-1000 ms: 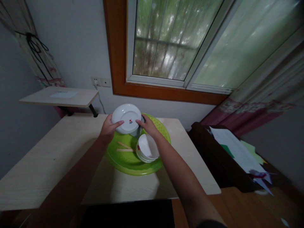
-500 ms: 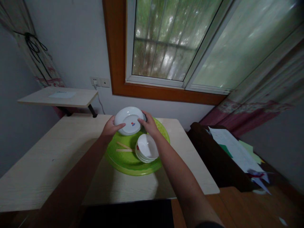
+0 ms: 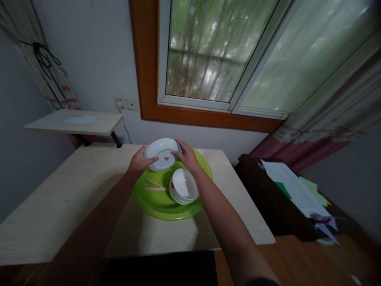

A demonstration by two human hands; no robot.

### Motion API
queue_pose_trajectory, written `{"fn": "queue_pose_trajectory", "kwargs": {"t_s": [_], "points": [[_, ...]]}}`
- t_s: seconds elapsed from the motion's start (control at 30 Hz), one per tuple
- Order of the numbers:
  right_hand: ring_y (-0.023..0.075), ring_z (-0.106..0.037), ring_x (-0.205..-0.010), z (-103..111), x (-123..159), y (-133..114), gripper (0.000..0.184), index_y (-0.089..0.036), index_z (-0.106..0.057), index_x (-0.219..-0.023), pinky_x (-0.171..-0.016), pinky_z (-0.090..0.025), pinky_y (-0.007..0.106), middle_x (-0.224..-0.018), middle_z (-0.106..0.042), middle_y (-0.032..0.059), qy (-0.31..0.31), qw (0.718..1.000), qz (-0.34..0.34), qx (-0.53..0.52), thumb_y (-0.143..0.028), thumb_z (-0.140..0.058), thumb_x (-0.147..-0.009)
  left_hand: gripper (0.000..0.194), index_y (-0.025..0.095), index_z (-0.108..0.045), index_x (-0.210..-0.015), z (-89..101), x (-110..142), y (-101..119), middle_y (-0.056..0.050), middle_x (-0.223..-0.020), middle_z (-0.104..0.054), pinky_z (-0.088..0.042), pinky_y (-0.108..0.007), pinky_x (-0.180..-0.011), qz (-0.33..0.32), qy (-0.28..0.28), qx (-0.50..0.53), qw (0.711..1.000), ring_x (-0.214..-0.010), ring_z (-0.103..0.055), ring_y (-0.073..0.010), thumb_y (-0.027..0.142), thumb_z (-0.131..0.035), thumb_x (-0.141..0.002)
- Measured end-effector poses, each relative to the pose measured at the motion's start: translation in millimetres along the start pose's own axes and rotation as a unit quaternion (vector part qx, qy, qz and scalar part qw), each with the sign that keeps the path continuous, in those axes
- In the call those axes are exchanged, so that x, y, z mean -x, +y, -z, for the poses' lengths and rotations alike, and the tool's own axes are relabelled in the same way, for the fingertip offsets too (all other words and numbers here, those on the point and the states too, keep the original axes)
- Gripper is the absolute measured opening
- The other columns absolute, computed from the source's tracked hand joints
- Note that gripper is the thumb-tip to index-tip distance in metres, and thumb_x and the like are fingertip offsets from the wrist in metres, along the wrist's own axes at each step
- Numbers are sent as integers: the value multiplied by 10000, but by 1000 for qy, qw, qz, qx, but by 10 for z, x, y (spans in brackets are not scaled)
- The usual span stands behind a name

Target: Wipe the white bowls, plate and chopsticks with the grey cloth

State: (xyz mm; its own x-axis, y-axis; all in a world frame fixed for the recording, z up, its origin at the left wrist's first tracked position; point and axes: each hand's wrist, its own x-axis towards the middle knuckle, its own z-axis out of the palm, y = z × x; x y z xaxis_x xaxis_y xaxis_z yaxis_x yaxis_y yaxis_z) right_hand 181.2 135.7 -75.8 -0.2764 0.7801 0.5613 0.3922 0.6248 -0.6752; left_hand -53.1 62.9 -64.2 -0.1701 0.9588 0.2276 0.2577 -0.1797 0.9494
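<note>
Both my hands grip a white plate (image 3: 162,153) with a small red and blue mark, holding it tilted over the far side of a round green tray (image 3: 154,203). My left hand (image 3: 138,163) clasps the plate's left rim, thumb on top. My right hand (image 3: 186,157) clasps its right rim, and something dark shows under its fingers. On the tray, a stack of white bowls (image 3: 183,189) sits just below my right wrist, and a pair of wooden chopsticks (image 3: 155,185) lies to the left of them.
The tray rests on a light wooden table (image 3: 59,202) under a window. A small shelf (image 3: 74,121) juts from the wall at left, next to a wall socket (image 3: 126,103). A dark cabinet (image 3: 279,202) with papers (image 3: 293,186) stands at right.
The plate has tipped flatter and come down a little towards the tray, and both hands have sunk with it. The bowls and chopsticks have not moved.
</note>
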Motion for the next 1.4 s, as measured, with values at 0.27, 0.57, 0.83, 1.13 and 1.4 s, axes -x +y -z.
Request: {"fn": "queue_pose_trajectory", "kwargs": {"t_s": [0.27, 0.57, 0.83, 1.13, 1.4], "points": [[225, -667, -963, -13, -19, 65, 447, -193, -693, -1194, -902, -523, 354, -1093, -746, 51, 7, 994, -110, -7, -467, -677, -841, 618, 138, -653, -1019, -8, 18, 26, -67, -949, -705, -501, -340, -761, 20, 10, 33, 999, -844, -648, -244, 465, -866, -540], [229, -681, -1043, -12, 3, -93, 333, -205, -730, -1115, -974, -511, 376, -1145, -747, 81, 24, 996, 18, 80, -369, -471, -986, 635, 144, -667, -1069, -22, 4, 15, -79, -999, -727, -517, -332, -754, 30, -16, -9, 999, -852, -663, -240, 467, -857, -557], [234, -401, -1421, -72, 64, -576, 472, -293, -550, -1424, -1184, -348, 466, -1536, -491, 5, -104, 944, 240, 199, -191, -539, -964, 552, 150, -683, -1072, -64, 22, 41, -53, -954, -727, -522, -324, -765, -11, -50, -71, 996, -840, -656, -228, 424, -796, -607], [285, -424, -1368, -83, 79, -730, 484, -317, -522, -1452, -1163, -344, 498, -1538, -483, -28, -102, 944, 193, 246, -230, -532, -976, 482, 175, -713, -945, -85, 45, 123, -33, -838, -703, -493, -325, -740, 2, -41, -32, 999, -782, -624, -236, 372, -846, -526], [242, -625, -1147, -24, -11, -276, 329, -188, -661, -1259, -1054, -457, 406, -1333, -666, 96, -25, 981, 48, 184, -223, -463, -999, 605, 158, -682, -1073, -34, 27, 34, -61, -976, -716, -502, -331, -760, 19, -34, 3, 999, -846, -646, -236, 426, -861, -561]]}}
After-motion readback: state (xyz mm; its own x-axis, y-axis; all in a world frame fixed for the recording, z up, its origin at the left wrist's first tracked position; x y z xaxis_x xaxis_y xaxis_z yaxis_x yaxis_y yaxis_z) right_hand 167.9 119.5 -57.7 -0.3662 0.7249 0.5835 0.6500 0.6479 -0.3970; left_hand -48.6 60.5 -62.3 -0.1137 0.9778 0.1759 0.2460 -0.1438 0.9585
